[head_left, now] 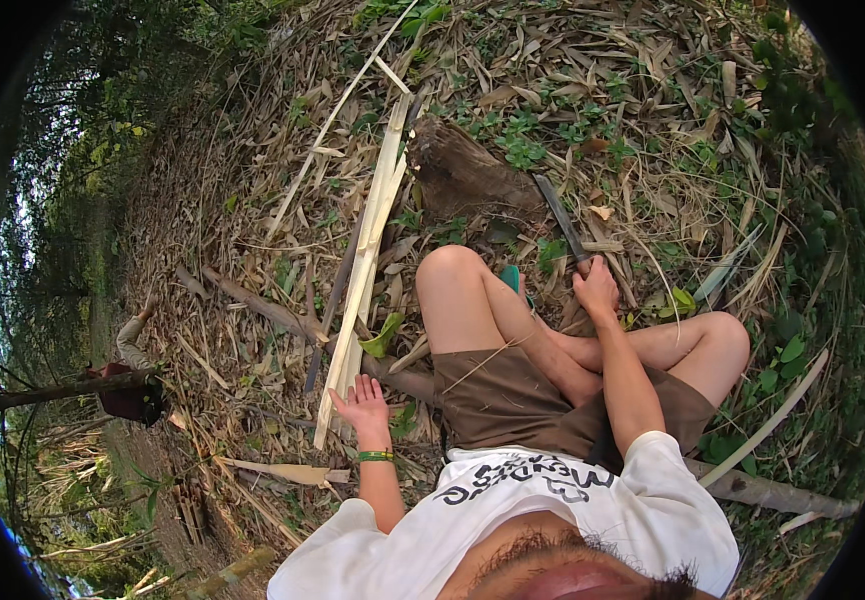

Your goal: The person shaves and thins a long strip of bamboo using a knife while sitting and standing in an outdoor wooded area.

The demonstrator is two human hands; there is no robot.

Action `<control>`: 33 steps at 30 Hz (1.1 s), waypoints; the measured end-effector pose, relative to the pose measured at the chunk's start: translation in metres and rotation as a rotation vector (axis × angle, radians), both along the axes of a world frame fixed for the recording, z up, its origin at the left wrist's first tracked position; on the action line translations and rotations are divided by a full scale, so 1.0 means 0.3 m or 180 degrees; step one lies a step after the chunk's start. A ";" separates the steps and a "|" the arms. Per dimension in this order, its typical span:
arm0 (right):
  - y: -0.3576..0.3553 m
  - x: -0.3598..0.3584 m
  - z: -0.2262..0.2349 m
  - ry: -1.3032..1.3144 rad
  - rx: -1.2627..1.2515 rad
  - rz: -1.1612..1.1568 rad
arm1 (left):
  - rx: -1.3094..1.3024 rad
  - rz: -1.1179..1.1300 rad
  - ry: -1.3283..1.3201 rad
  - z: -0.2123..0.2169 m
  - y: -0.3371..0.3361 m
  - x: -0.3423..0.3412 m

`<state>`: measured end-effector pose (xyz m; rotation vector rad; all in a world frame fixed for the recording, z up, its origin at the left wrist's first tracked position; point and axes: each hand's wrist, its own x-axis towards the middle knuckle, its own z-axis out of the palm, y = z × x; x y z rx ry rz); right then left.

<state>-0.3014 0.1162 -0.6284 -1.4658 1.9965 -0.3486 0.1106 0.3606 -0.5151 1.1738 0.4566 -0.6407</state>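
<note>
My left hand (361, 405) is spread with its palm up beside the near end of some long pale split strips (371, 250), apparently bamboo or wood. Its fingertips reach the strips' edge; I cannot tell whether they touch. My right hand (598, 288) is wrapped round the handle of a machete (561, 215). The dark blade points away from me, its tip close to a brown wood stump (468, 175). The strips' far part lies next to that stump.
I sit with legs folded on ground covered in dry leaves. A branch (263, 305) crosses at left, and a log (773, 492) lies at lower right. A thin pale strip (338, 110) lies farther off. Another person (131, 375) is at far left.
</note>
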 end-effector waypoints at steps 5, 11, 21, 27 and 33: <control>-0.003 -0.003 0.010 -0.0096 -0.0023 -0.0094 | -0.0630 0.0286 -0.0007 0.114 -0.095 0.129; -0.002 0.001 -0.005 -0.0018 -0.0244 -0.0186 | -0.1111 -0.0098 -0.2002 0.498 -0.368 0.041; 0.009 0.003 -0.012 -0.0249 -0.0237 -0.0241 | -0.2689 -0.0839 -0.4213 1.129 -0.776 -0.226; 0.025 -0.018 -0.021 -0.0148 -0.0159 -0.0244 | -0.3388 -0.0114 -0.4224 1.342 -0.695 -0.419; 0.001 -0.048 -0.043 -0.0321 -0.0157 -0.0350 | -0.4386 -0.1205 -0.4002 1.314 -0.639 -0.346</control>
